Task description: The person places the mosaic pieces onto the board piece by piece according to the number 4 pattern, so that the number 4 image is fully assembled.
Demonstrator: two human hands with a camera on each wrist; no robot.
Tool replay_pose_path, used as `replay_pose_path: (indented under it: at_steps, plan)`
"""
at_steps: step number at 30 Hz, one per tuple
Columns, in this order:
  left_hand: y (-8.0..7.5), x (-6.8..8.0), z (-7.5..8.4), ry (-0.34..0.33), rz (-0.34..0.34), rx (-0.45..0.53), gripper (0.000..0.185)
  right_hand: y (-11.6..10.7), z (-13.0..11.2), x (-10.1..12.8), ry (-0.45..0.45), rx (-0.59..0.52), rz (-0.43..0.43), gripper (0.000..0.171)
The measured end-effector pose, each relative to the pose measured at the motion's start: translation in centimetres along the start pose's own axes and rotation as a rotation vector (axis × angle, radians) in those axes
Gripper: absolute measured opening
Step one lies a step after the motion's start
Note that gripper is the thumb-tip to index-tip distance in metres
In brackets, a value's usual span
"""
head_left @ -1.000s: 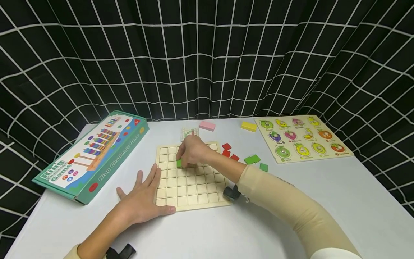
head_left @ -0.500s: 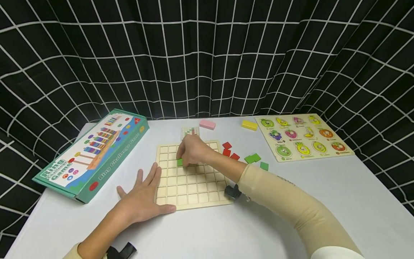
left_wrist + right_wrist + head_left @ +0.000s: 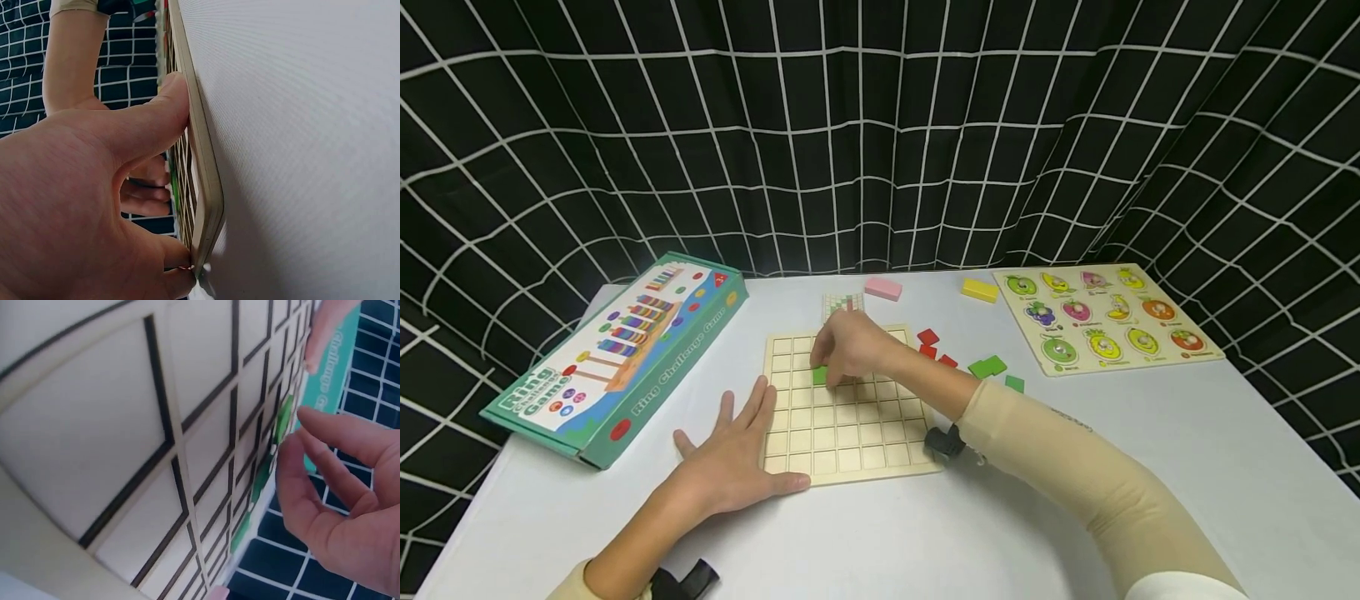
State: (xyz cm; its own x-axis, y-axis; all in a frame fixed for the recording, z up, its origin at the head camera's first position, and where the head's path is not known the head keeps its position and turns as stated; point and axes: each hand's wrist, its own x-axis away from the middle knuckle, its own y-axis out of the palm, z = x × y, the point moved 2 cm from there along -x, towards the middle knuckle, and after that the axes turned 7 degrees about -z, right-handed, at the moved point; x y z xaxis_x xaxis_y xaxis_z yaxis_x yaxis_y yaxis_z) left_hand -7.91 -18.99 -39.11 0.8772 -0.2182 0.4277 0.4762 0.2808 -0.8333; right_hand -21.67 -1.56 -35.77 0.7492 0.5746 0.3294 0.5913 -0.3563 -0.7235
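A pale wooden grid board (image 3: pixel 850 437) lies flat on the table. My left hand (image 3: pixel 726 467) is spread at its lower left corner, thumb over the front edge and fingers along the left edge. In the left wrist view the thumb (image 3: pixel 169 103) rests on the board's rim. My right hand (image 3: pixel 853 346) reaches over the upper part of the board, fingers bent down, and pinches a green square tile (image 3: pixel 820 377) at one of the cells. In the right wrist view that tile (image 3: pixel 284 419) stands slightly tilted at the fingertips; more green tiles (image 3: pixel 261 478) lie beyond it.
Right of the board lie several loose red tiles (image 3: pixel 928 337) and green tiles (image 3: pixel 987 367). Behind it are a small pattern card (image 3: pixel 835 305), a pink block (image 3: pixel 883 288) and a yellow block (image 3: pixel 980 290). A ring game box (image 3: pixel 617 358) stands left, a fruit puzzle board (image 3: pixel 1105 321) right.
Both hands stay nearly in place, the right one still at the same green tile. The whole head view has shifted very slightly.
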Motion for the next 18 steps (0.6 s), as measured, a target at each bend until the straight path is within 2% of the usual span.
replay_pose_path:
  at_steps: [5, 12, 18]
  plan:
    - [0.1, -0.1, 0.0, -0.002, -0.002, -0.001, 0.135, -0.9, 0.7, 0.7, -0.047, -0.108, 0.017, 0.03]
    - [0.0, -0.1, 0.0, -0.012, 0.0, -0.007, 0.135, -2.6, 1.4, 2.3, -0.143, -0.168, 0.053, 0.026]
    - [0.0, 0.0, 0.1, -0.012, 0.005, -0.006, 0.135, -3.8, 2.3, 3.8, -0.147, -0.243, 0.074, 0.027]
